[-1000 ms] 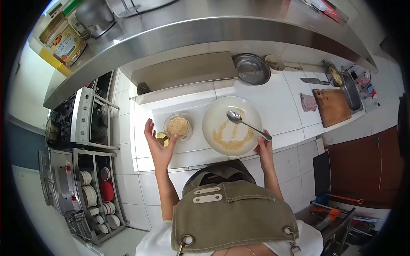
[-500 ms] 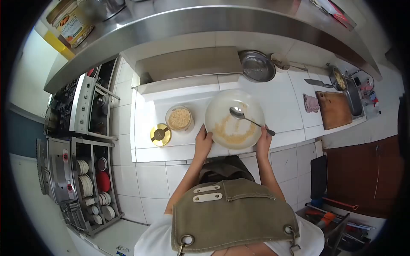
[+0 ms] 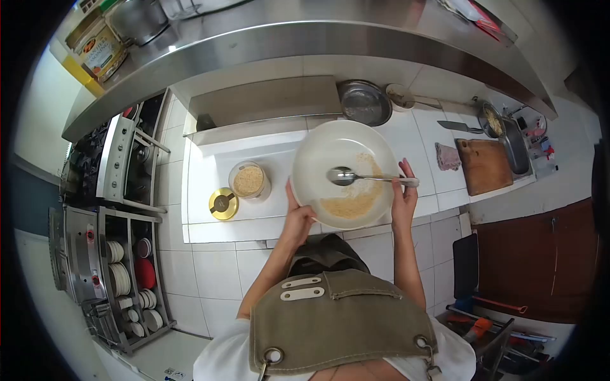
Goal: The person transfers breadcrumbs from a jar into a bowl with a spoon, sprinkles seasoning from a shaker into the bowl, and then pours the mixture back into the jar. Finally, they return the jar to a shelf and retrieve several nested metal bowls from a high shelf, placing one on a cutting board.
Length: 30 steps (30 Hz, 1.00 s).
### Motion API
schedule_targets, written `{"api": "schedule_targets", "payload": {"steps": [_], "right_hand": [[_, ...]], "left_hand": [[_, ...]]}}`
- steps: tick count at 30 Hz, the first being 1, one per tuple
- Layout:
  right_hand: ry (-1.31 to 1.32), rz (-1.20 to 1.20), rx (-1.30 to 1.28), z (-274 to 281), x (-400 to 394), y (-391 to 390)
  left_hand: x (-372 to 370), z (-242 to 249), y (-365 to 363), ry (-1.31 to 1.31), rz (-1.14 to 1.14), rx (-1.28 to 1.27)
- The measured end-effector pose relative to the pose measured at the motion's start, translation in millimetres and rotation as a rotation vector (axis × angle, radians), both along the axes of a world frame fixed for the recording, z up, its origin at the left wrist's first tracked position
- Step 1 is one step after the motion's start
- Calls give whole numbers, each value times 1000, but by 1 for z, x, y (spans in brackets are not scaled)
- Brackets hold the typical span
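Pale bowl (image 3: 337,146): was clamped at one side by left fingers (image 3: 305,213), with spoon (image 3: 372,178) pinched in right fingers (image 3: 407,170) (crumbs (image 3: 349,207) inside); seemingly needed steady support.

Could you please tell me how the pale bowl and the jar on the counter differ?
Size: the pale bowl is much wider than the jar.
Contents: the bowl has crumbs over only part of its bottom and a spoon inside; the jar shows crumbs across its opening and no spoon.
Handling: the left hand grips the bowl's rim; no hand touches the jar.
Both are round, uncovered and contain tan crumbs.
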State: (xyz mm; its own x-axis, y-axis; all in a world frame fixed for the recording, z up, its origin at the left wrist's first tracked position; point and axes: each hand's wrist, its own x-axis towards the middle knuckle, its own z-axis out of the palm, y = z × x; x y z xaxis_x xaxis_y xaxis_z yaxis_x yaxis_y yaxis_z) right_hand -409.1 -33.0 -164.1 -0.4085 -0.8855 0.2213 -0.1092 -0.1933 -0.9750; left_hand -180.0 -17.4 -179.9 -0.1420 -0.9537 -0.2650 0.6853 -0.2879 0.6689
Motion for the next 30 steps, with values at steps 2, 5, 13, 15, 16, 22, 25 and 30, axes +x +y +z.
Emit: {"api": "schedule_targets", "payload": {"steps": [2,5,13,15,16,22,25,30], "right_hand": [[289,95,-140,12,-8,-6],[22,372,36,23,-11,-10],[-176,377,-187,50,7,-46],[-203,406,-200,54,9,-60],[-197,428,-191,58,11,-66],[-218,596,-200,52,48,-87],[-216,679,-291,54,80,-98],[177,631,-374,78,129,-93]], "left_hand": [[7,-3,0,-58,32,-26],[13,-2,-6,-201,122,-74],[23,17,-15,-213,383,-132],[39,13,-10,-167,467,-84],[52,10,-7,-231,487,-87],[98,39,-3,-495,755,-226],[122,46,-12,-522,871,-259],[173,42,-29,-569,870,-329]]}}
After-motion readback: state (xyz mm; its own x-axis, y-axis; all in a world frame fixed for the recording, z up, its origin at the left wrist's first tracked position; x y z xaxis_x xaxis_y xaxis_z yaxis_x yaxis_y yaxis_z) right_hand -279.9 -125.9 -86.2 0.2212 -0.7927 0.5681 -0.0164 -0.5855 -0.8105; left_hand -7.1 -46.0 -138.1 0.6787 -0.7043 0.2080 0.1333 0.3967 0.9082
